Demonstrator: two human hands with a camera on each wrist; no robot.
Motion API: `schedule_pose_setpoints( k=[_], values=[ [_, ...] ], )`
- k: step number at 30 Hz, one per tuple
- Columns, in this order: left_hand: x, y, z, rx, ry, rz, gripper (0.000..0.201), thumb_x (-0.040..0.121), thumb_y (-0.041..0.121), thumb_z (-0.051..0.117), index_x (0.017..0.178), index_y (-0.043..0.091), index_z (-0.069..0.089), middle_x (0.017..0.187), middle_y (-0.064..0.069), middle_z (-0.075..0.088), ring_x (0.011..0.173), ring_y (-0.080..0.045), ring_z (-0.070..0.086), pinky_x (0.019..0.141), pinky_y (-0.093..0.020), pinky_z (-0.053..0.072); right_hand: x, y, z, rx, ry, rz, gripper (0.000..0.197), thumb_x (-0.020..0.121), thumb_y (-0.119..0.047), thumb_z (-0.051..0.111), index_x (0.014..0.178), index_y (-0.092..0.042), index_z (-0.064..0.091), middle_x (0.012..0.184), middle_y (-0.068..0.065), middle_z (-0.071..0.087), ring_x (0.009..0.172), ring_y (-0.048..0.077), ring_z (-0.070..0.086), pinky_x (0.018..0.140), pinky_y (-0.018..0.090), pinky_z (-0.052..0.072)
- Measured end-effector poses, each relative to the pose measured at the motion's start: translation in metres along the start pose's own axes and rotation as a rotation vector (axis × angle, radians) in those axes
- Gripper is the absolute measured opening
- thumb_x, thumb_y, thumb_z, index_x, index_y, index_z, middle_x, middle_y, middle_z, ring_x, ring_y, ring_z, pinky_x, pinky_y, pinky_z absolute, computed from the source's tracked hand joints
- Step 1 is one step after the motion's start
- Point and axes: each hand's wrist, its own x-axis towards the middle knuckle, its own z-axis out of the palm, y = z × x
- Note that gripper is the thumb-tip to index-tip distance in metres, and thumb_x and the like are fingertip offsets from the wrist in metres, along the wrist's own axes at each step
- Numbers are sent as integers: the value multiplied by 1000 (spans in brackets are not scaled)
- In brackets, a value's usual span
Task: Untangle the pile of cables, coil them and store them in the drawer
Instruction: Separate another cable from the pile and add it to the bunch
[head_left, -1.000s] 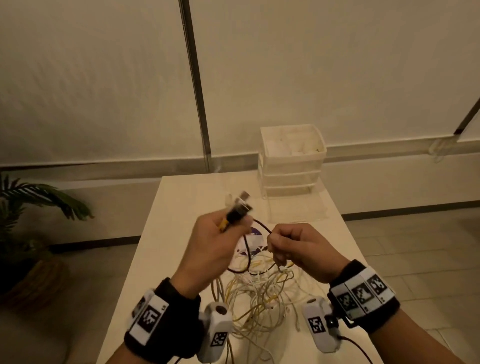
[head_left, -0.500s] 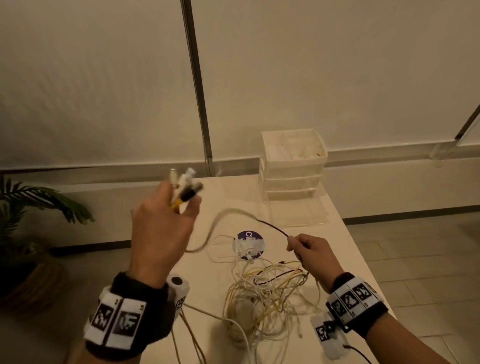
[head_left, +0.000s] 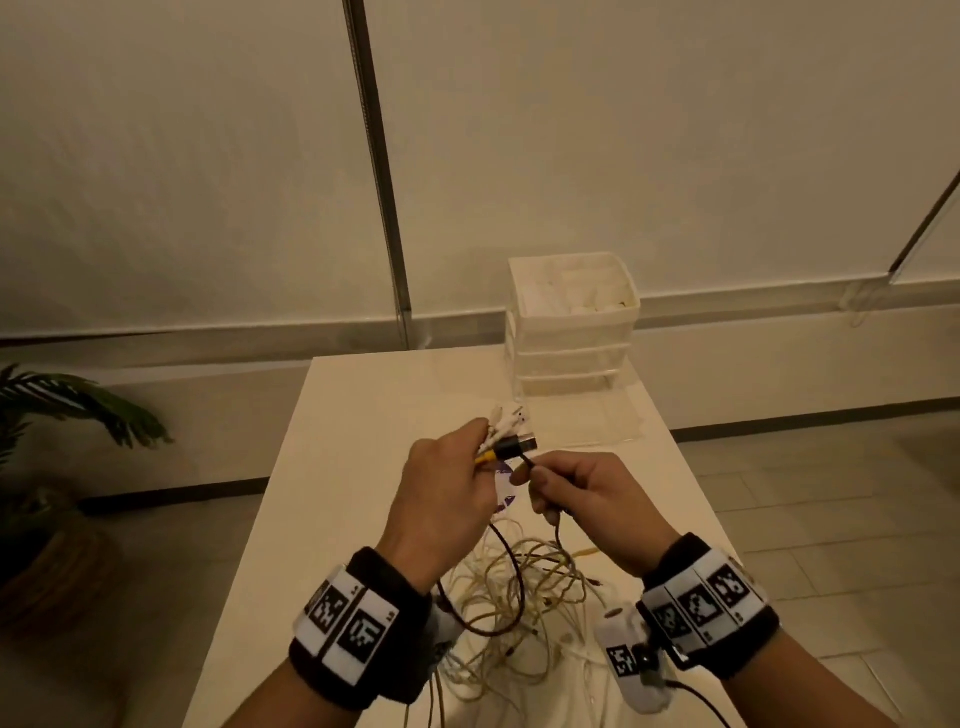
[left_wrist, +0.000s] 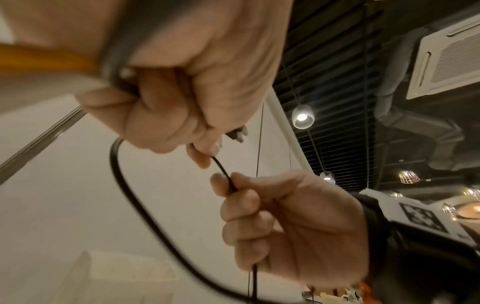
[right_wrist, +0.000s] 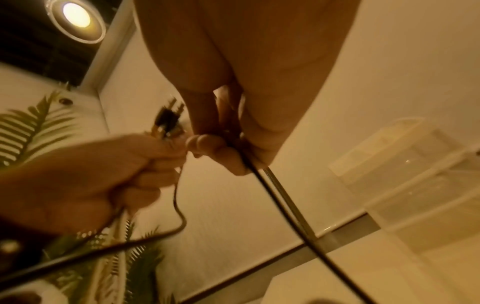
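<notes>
A tangle of pale and yellow cables (head_left: 514, 608) lies on the white table (head_left: 363, 415) below my hands. My left hand (head_left: 447, 499) grips a bunch of cable ends (head_left: 506, 436): white plugs, a yellow one and a black USB plug. A thin black cable (left_wrist: 223, 170) runs from that bunch into my right hand (head_left: 582, 493), which pinches it close beside the left. The same black cable (right_wrist: 272, 195) drops from the right fist toward the pile. A white drawer unit (head_left: 571, 332) stands at the table's far right, its lowest drawer (head_left: 587, 421) pulled out.
A potted plant (head_left: 57, 415) stands on the floor to the left of the table. A round purple sticker (head_left: 504, 488) lies on the table under my hands. The wall is just behind the table's far edge.
My left hand, which had swung up and out to the left with the plugs, has come back to the middle. My right hand has slid up the black cable to meet it.
</notes>
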Motion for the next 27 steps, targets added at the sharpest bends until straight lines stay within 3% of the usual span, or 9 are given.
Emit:
schedule_pose_setpoints(
  k=[2,6,10,14,16,18,20,23,27],
  values=[
    [4,3,-8,-39,129,-1,20,85,-1,57,74,14,52,56,11,48,53,-7,46,47,-18,29,1,11,-1,-34,-18,-27,24,98,-7,48,89,-8,70,66,1,61,63,15,54,63,23,46],
    [18,1,-34,-153,440,-41,13,92,6,59,80,7,64,62,0,57,63,-18,49,52,-26,35,-3,45,-1,-167,-14,-12,27,99,-9,47,77,-14,63,61,0,59,59,12,54,64,25,45],
    [18,-1,-40,-159,523,-50,12,94,12,59,85,9,66,66,2,59,68,-22,50,55,-31,40,19,50,-3,-233,163,-45,27,97,-9,50,73,-15,60,58,3,56,58,14,52,64,31,44],
    [8,-2,-41,-136,420,-67,14,96,13,57,107,17,64,71,8,59,72,-14,53,54,-30,42,35,32,-10,-141,300,-35,24,97,-12,50,78,-10,65,57,4,53,56,15,50,63,38,45],
    [1,0,-47,-81,422,-67,46,95,10,58,139,23,50,71,8,58,71,-7,55,53,-17,42,32,19,-16,-58,307,-38,24,97,-12,50,80,-8,67,58,6,50,54,16,47,58,30,43],
    [-7,3,-54,-34,496,-39,65,93,6,59,150,22,33,63,6,52,65,-9,52,52,-14,42,29,8,-17,-30,311,-49,24,96,-13,51,80,-7,68,56,5,48,53,17,44,55,25,39],
    [-12,4,-57,-25,473,84,61,92,2,58,148,19,39,64,5,57,60,-12,52,47,-14,40,26,-1,-16,42,320,-51,25,97,-13,52,80,-6,68,54,3,46,51,16,39,54,27,35],
    [-13,13,-46,-83,137,270,62,80,1,50,137,25,54,80,1,72,56,-8,54,51,-8,37,21,-18,-8,112,182,-75,25,97,-9,50,80,-3,67,57,7,47,50,14,39,53,26,33],
    [-3,18,-23,3,-33,192,54,77,9,44,125,28,58,66,-1,62,52,-14,43,52,-30,40,16,-36,-1,30,-29,-119,23,95,1,48,80,5,64,56,2,52,49,9,41,50,18,34]
  ],
)
